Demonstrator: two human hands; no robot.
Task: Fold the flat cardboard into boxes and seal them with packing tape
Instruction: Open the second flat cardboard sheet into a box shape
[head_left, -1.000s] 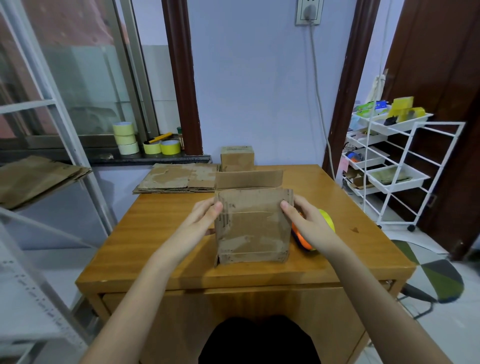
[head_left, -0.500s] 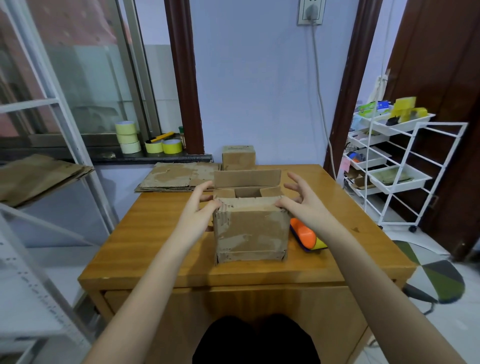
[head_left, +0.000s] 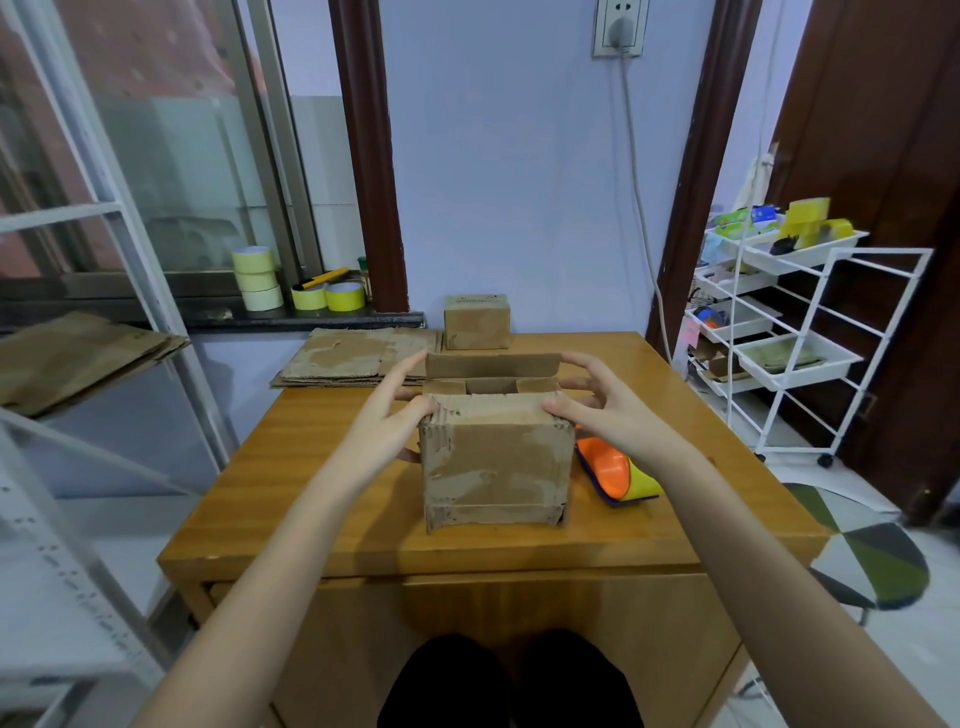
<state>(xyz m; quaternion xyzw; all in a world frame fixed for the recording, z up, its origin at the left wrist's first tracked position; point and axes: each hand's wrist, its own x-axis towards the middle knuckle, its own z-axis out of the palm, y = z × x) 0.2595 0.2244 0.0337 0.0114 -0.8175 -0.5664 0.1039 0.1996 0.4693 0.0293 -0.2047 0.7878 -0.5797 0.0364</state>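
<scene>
Your left hand (head_left: 387, 434) sits at the left top edge of the half-formed box (head_left: 493, 462) at the centre of the frame, thumb pressed on the near flap's corner and the fingers reaching loosely over the left side, not clamped round anything. Your right hand (head_left: 605, 415) mirrors it at the right top edge: thumb on the near flap's right corner, fingers spread and arched above the open top. The box stands upright on the table (head_left: 322, 499), its far flap raised and two small side flaps turned inward.

Just right of the box, below your right wrist, lies one orange and yellow tape dispenser (head_left: 615, 475). One closed box (head_left: 477, 322) stands at the table's far edge, above centre. One stack of flat cardboard (head_left: 353, 358) lies left of it. On the window sill at left of centre you have five tape rolls (head_left: 257, 278): three pale ones stacked, two yellow ones beside them.
</scene>
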